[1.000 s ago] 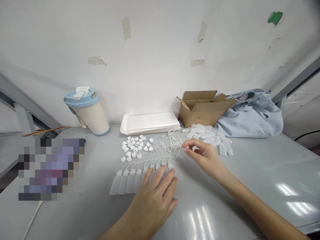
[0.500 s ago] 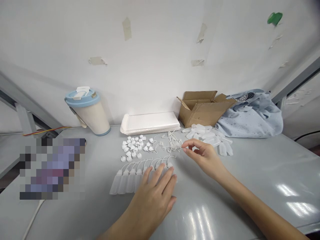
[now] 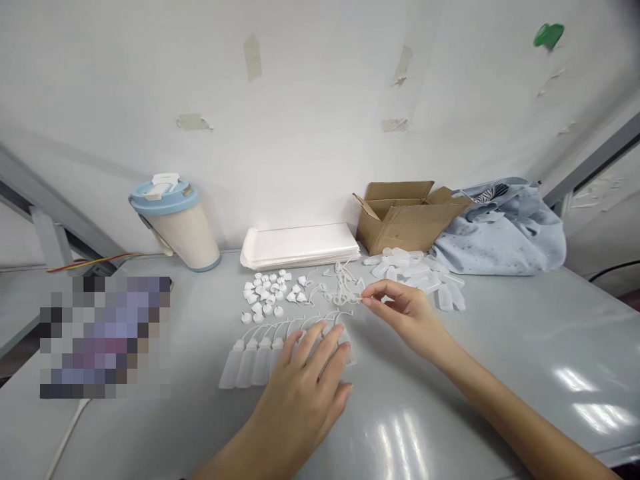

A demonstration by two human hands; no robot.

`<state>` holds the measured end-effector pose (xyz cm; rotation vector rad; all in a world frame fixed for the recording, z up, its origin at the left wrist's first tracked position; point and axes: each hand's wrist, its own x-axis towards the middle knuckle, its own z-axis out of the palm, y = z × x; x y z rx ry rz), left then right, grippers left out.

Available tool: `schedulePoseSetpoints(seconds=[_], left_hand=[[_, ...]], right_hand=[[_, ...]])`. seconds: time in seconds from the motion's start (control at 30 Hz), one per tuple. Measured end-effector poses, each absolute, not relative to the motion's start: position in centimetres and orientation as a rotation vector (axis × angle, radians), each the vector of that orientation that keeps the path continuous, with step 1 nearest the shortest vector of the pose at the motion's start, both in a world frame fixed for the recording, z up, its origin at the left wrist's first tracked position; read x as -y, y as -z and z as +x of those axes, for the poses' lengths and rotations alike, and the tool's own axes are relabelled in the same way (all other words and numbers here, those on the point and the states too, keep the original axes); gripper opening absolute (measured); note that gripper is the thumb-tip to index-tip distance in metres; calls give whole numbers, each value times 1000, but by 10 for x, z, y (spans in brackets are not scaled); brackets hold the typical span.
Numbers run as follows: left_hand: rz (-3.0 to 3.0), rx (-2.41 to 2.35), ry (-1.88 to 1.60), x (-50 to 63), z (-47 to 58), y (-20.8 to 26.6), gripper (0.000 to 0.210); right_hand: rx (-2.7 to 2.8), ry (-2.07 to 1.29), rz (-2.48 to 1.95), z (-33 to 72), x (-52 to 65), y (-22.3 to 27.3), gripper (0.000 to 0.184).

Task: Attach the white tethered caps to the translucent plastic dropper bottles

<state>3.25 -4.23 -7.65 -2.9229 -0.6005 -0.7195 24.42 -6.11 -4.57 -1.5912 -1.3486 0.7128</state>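
Note:
A row of small translucent squeeze bottles (image 3: pixel 245 367) lies on the grey table, thin curved white straps rising from their necks. Over the right part of the row lies my left hand (image 3: pixel 307 393), palm down with fingers apart, hiding several bottles. My right hand (image 3: pixel 400 313) pinches thumb and forefinger together at the right edge of a tangle of thin white straps (image 3: pixel 343 287); a strap end seems to be between the fingertips. Small white caps (image 3: pixel 270 290), some with fine tips, are scattered left of the tangle. Loose translucent bottles (image 3: pixel 410 270) lie in a pile behind my right hand.
Against the wall stand a stack of white flat packs (image 3: pixel 300 243), an open cardboard box (image 3: pixel 407 223) and a pale blue cloth bag (image 3: pixel 505 233). A cream tumbler with a blue lid (image 3: pixel 183 227) is at back left. A blurred-out object (image 3: pixel 110 333) lies left, with a white cable (image 3: pixel 67 437).
My left hand has shifted slightly, its fingers lifting and uncovering a bottle at the row's right end. My right hand has moved a little left, still pinching.

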Motion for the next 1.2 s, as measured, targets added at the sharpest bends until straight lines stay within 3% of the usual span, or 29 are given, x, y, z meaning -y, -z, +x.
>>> schedulePoseSetpoints(seconds=[0.37, 0.53, 0.87, 1.07, 1.2], left_hand=[[-3198, 883, 665, 40, 27, 82, 40], [-3296, 941, 732, 37, 26, 77, 45], [-3370, 1367, 1011, 30, 29, 58, 33], [-3367, 1539, 809, 5, 37, 59, 53], [-3251, 1490, 930, 7, 34, 61, 40]], right_hand=[[1361, -1072, -1321, 235, 68, 42, 12], [1380, -1007, -1349, 236, 70, 42, 11], [1444, -745, -1463, 238, 70, 44, 8], [1448, -719, -1457, 240, 68, 45, 8], [1454, -795, -1443, 238, 69, 43, 7]])
